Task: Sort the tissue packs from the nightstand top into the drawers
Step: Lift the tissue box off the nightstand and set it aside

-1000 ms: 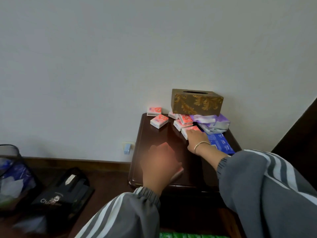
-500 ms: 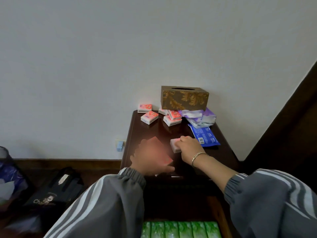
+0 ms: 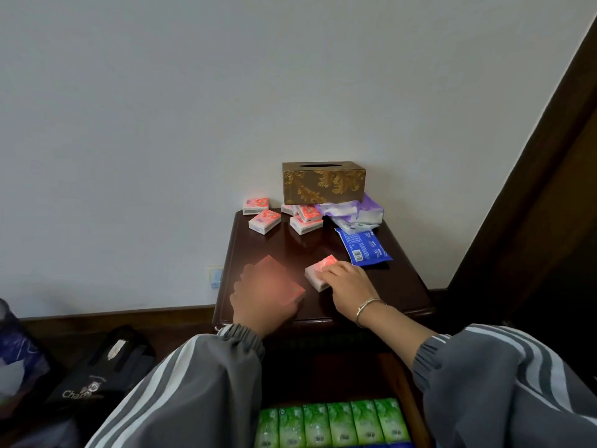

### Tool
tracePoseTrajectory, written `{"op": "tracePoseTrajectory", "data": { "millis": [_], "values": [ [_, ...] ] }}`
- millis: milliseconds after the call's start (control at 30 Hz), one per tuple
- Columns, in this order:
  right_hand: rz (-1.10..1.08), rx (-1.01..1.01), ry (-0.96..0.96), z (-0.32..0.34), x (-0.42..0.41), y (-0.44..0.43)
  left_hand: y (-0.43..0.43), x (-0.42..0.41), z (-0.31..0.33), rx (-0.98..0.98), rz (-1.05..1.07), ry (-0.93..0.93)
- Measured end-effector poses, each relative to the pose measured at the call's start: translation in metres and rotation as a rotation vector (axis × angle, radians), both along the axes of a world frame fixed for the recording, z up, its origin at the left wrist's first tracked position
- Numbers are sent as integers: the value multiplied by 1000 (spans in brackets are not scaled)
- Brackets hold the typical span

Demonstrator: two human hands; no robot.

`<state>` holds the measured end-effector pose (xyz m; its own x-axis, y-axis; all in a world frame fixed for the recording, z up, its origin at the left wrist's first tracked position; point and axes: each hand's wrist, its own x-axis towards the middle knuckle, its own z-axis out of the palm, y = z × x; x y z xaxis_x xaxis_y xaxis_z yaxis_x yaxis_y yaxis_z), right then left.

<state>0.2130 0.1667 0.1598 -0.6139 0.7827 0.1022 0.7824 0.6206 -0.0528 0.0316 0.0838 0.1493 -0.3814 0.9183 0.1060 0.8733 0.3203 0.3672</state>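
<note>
My left hand [image 3: 258, 302] grips a red tissue pack [image 3: 284, 282] near the front of the dark nightstand top [image 3: 403, 286]. Beside it, my right hand [image 3: 347, 286] holds a second red-and-white pack [image 3: 318, 273] just above the wood. Several more red packs [image 3: 264, 221] lie at the back left. Purple-and-white packs [image 3: 355, 215] and a blue pack [image 3: 363, 247] are heaped at the back right. Below me an open drawer [image 3: 397, 383] holds a row of green packs [image 3: 329, 421].
A gold-patterned tissue box [image 3: 323, 182] stands against the white wall behind the packs. A black bag [image 3: 97, 376] lies on the floor to the left, and a dark wooden panel [image 3: 533, 205] rises on the right. A wall socket [image 3: 215, 276] sits left of the nightstand.
My right hand took a red pack from the pile at the back and drew it toward the front edge, next to my left hand. The view tilted down, revealing the green packs.
</note>
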Motion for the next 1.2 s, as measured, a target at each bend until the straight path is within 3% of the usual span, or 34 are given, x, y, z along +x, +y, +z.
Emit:
{"op": "tracePoseTrajectory", "data": {
  "millis": [367, 600, 700, 800, 867, 1033, 1100, 1200],
  "values": [
    [37, -43, 90, -11, 27, -8, 7, 0, -12, 116, 223, 23],
    [-14, 259, 326, 70, 2, 72, 14, -5, -26, 254, 240, 77],
    [-125, 285, 253, 107, -24, 126, 16, -3, -31, 309, 245, 100],
    [-187, 185, 101, 127, -44, 169, 19, -3, -34, 315, 255, 107],
    [-198, 115, -16, 129, -53, 185, 20, -2, -36, 313, 263, 115],
    [-194, 175, -193, 125, -62, 197, 23, -6, -34, 268, 243, 105],
    [-188, 129, -162, 123, -56, 194, 26, -7, -28, 193, 205, 85],
    [-176, 132, 33, 119, -43, 180, 34, -14, -20, 66, 127, 26]
  ]
}}
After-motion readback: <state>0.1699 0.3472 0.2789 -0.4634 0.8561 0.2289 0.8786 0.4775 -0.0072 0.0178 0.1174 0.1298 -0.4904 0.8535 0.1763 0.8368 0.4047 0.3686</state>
